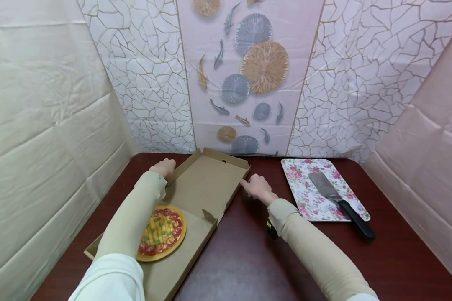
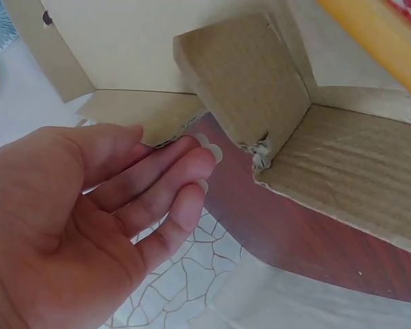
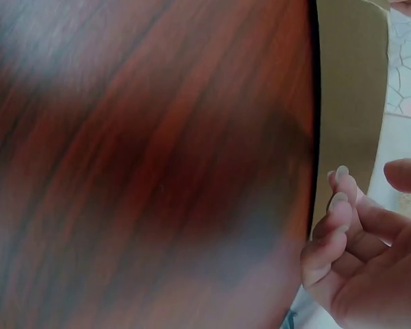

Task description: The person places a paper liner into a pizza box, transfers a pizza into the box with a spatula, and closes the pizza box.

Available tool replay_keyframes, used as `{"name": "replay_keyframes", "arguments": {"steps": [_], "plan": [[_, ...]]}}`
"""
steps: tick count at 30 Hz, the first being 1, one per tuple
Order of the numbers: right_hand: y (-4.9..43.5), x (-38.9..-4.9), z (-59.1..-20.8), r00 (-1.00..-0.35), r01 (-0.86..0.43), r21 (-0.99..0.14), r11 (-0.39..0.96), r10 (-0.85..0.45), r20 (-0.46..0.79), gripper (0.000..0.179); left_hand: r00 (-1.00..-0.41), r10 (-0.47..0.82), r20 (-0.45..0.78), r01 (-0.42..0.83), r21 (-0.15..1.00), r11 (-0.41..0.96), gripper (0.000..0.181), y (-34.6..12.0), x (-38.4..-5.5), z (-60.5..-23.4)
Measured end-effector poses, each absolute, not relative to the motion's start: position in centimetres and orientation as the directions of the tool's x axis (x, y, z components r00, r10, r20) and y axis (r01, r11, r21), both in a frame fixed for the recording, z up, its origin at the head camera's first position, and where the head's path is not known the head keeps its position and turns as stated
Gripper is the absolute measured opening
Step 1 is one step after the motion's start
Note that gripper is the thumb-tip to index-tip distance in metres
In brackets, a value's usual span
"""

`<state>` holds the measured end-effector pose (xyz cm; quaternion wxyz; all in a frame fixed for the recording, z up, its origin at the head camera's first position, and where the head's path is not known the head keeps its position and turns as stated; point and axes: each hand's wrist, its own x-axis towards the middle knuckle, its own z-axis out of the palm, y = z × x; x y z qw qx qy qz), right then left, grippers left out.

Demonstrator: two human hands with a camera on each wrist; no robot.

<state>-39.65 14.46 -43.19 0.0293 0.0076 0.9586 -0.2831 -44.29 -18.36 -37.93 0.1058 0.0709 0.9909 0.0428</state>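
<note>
An open cardboard pizza box [image 1: 192, 246] lies on the left of the table, its lid [image 1: 205, 179] folded back toward the wall. A round pizza [image 1: 162, 232] with red and green toppings sits in the base, partly hidden by the left forearm. My left hand [image 1: 164, 168] is at the lid's left edge; in the left wrist view its thumb and fingers pinch the lid's side flap [image 2: 144, 113]. Beside the lid's right edge is my right hand [image 1: 258, 187], its fingers loosely bent with nothing between them, as the right wrist view shows.
On the right of the dark red table [image 1: 241, 259] lies a flower-patterned board [image 1: 301, 190]. A spatula [image 1: 324, 186] with a black handle rests on it, the handle overhanging the near edge. A patterned cloth wall [image 1: 154, 83] stands behind the table.
</note>
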Motion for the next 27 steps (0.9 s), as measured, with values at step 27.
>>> {"name": "replay_keyframes", "arguments": {"steps": [27], "plan": [[13.7, -39.7, -42.3, -0.996, -0.056, -0.570, 0.819, -0.088, -0.028, 0.040, -0.976, 0.163, -0.143, 0.147, 0.118, 0.982, 0.011, -18.0, -45.3, -38.5]]}}
